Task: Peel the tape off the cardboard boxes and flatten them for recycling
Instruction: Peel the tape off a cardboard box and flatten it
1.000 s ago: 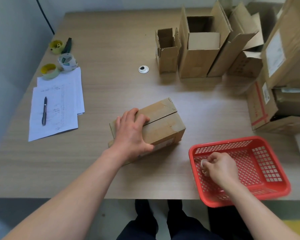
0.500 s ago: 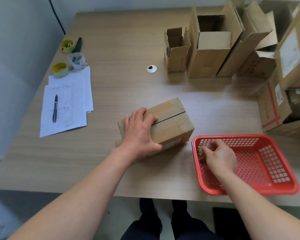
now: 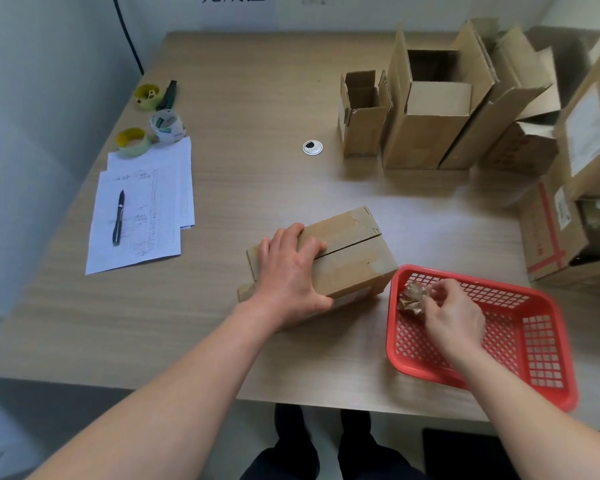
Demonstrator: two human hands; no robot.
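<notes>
A closed brown cardboard box (image 3: 352, 258) lies in the middle of the table, its top seam showing as a dark slit. My left hand (image 3: 290, 275) rests flat on its near left end, fingers spread over the top. A red mesh basket (image 3: 520, 337) sits just right of the box. My right hand (image 3: 454, 317) is inside the basket's left end, its fingertips pinching a crumpled wad of brown tape (image 3: 413, 299).
Several open cardboard boxes (image 3: 426, 129) stand at the back right, and larger boxes (image 3: 561, 233) are stacked along the right edge. At the left lie papers (image 3: 153, 202) with a pen (image 3: 118, 216) and tape rolls (image 3: 167, 126). A cable grommet (image 3: 312, 147) sits mid-table.
My right hand has shifted toward the basket's far left corner, and the crumpled tape wad now shows at its fingertips. My left hand has stayed on the box.
</notes>
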